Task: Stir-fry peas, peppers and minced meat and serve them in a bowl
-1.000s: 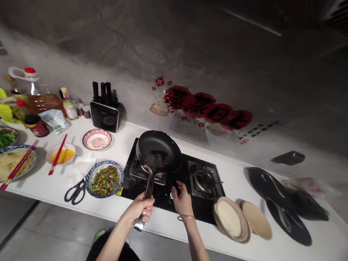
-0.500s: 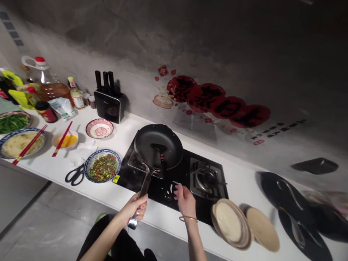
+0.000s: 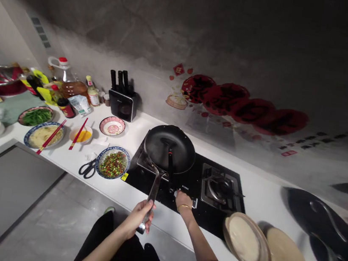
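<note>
My left hand (image 3: 141,218) is wrapped round the metal handle (image 3: 154,190) of a black frying pan (image 3: 156,145), which rests over the left burner of the black gas stove (image 3: 141,186). A black spatula (image 3: 170,160) lies in the pan, its handle crossing the near rim. At the stove's front, my right hand (image 3: 184,200) has its fingers closed on a control knob (image 3: 176,193); a second knob (image 3: 195,203) shows just right of it. The right burner (image 3: 221,187) carries no pan.
Left of the stove are a plate of chopped peppers (image 3: 113,163), scissors (image 3: 87,169), a bowl of yellow liquid (image 3: 82,136) with red chopsticks, a plate of noodles (image 3: 45,135), greens (image 3: 37,117) and a knife block (image 3: 122,105). Stacked beige bowls (image 3: 245,238) stand at right.
My right hand has come down onto the stove knob. My left hand still holds the pan handle. The view has turned left, showing more of the counter's left end.
</note>
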The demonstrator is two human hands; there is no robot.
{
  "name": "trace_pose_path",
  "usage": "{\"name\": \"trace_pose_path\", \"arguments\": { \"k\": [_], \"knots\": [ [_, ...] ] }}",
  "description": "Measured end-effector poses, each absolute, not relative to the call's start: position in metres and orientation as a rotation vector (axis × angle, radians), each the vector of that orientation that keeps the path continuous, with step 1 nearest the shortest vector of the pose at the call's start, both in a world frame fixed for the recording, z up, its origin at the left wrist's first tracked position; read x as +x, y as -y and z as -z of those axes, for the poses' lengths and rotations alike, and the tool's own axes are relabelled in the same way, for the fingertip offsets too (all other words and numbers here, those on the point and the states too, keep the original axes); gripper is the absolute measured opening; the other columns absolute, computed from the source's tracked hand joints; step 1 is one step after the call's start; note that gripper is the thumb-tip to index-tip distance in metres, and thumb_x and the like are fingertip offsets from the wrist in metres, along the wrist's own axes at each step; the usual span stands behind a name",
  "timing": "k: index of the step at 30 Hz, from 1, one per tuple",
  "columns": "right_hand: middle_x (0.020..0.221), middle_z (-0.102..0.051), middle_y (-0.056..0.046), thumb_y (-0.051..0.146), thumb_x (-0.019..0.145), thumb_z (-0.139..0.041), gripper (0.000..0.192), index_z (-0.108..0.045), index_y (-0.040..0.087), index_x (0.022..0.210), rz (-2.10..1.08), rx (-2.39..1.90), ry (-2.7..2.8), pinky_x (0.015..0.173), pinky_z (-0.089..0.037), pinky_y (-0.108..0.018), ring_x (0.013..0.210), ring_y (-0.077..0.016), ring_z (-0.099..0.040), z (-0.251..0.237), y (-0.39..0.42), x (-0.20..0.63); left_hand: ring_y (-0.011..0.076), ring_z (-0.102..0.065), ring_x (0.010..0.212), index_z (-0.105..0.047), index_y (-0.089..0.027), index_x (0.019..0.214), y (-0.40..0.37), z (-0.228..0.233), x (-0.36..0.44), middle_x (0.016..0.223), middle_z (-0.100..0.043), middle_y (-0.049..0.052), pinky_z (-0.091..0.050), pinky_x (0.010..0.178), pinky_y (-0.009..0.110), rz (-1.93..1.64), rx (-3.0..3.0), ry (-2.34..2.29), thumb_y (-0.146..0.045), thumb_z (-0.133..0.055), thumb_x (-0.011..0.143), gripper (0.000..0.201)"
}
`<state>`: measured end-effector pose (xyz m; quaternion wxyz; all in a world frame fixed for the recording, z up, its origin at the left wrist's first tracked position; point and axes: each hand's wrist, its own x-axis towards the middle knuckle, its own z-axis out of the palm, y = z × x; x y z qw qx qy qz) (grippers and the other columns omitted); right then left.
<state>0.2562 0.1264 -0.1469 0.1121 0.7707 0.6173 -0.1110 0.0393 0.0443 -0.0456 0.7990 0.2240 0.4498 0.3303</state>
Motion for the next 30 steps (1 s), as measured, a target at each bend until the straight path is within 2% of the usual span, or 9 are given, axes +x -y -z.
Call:
{"name": "trace_pose_path", "arguments": {
  "k": [4,8,14,19,23,25,27,29,30],
  "knots": [
    [0.078,-0.067,-0.023,0.011,0.086,-0.036,0.030,-0.065,0.003,0.090,0.183,2.114,-1.942,0.063,-0.048,-0.032,0.077,-0.0252,-0.066,0.161,-0.121,0.260,0.0027,-0.030,0.028,-0.042,-0.019,0.081,-0.043,0.051,0.045,0.050,-0.041,-0.010,-0.024,0.027,0.017,-0.749,0.492,-0.989,-0.068,-0.052,0.065,0.052],
    [0.080,-0.066,-0.022,0.012,0.085,-0.038,0.028,-0.063,0.004,0.091,0.068,1.968,-2.076,0.059,-0.047,-0.030,0.076,-0.0246,-0.064,0.165,-0.118,0.269,0.0021,-0.030,0.028,-0.041,-0.019,0.081,-0.043,0.054,0.047,0.052,-0.040,-0.011,-0.023,0.027,0.016,-0.745,0.463,-0.973,-0.067,-0.052,0.066,0.051],
    [0.073,-0.064,-0.016,0.020,0.087,-0.039,0.027,-0.063,0.009,0.081,-0.053,1.833,-2.210,0.055,-0.043,-0.027,0.071,-0.0218,-0.062,0.169,-0.116,0.281,0.0017,-0.030,0.028,-0.040,-0.019,0.081,-0.043,0.056,0.044,0.051,-0.040,-0.011,-0.023,0.029,0.016,-0.747,0.434,-0.949,-0.067,-0.051,0.066,0.051],
    [0.067,-0.061,-0.014,0.024,0.086,-0.042,0.026,-0.062,0.009,0.077,-0.098,1.843,-2.252,0.048,-0.038,-0.025,0.067,-0.0213,-0.059,0.173,-0.116,0.283,0.0049,-0.036,0.029,-0.044,-0.017,0.082,-0.046,0.061,0.044,0.049,-0.044,-0.009,-0.032,0.032,0.020,-0.758,0.458,-0.907,-0.070,-0.049,0.065,0.055],
    [0.066,-0.059,-0.014,0.025,0.084,-0.043,0.025,-0.061,0.009,0.078,-0.091,1.867,-2.268,0.047,-0.036,-0.026,0.065,-0.0222,-0.057,0.172,-0.120,0.286,0.0112,-0.054,0.046,-0.053,-0.012,0.087,-0.049,0.067,0.031,0.064,-0.061,0.003,-0.044,0.044,0.025,-0.713,0.465,-0.919,-0.070,-0.039,0.070,0.062],
    [0.069,-0.059,-0.016,0.028,0.084,-0.041,0.029,-0.061,0.008,0.079,-0.087,1.946,-2.248,0.047,-0.037,-0.028,0.068,-0.0249,-0.057,0.171,-0.113,0.285,0.0133,-0.058,0.053,-0.056,-0.011,0.089,-0.051,0.074,0.007,0.071,-0.064,0.007,-0.045,0.048,0.025,-0.776,0.520,-1.087,-0.065,-0.039,0.073,0.060],
    [0.074,-0.059,-0.019,0.034,0.084,-0.040,0.035,-0.061,0.006,0.083,0.018,2.234,-2.218,0.050,-0.040,-0.032,0.073,-0.0280,-0.058,0.171,-0.092,0.275,0.0144,-0.059,0.056,-0.058,-0.010,0.090,-0.053,0.083,-0.032,0.076,-0.065,0.009,-0.046,0.049,0.026,-0.909,0.626,-1.358,-0.058,-0.042,0.075,0.053],
    [0.077,-0.060,-0.019,0.041,0.082,-0.040,0.040,-0.061,0.007,0.086,0.320,2.640,-2.158,0.055,-0.044,-0.035,0.076,-0.0282,-0.058,0.174,-0.060,0.250,0.0142,-0.059,0.061,-0.058,-0.010,0.092,-0.057,0.093,-0.082,0.083,-0.065,0.010,-0.046,0.053,0.025,-1.000,0.665,-1.550,-0.049,-0.045,0.077,0.045],
    [0.074,-0.060,-0.016,0.045,0.081,-0.040,0.041,-0.061,0.010,0.086,0.418,2.673,-2.153,0.055,-0.045,-0.035,0.073,-0.0266,-0.059,0.175,-0.042,0.230,0.0142,-0.059,0.064,-0.058,-0.010,0.095,-0.061,0.097,-0.109,0.087,-0.064,0.010,-0.046,0.057,0.025,-1.033,0.677,-1.638,-0.045,-0.042,0.079,0.041]
  ]
}}
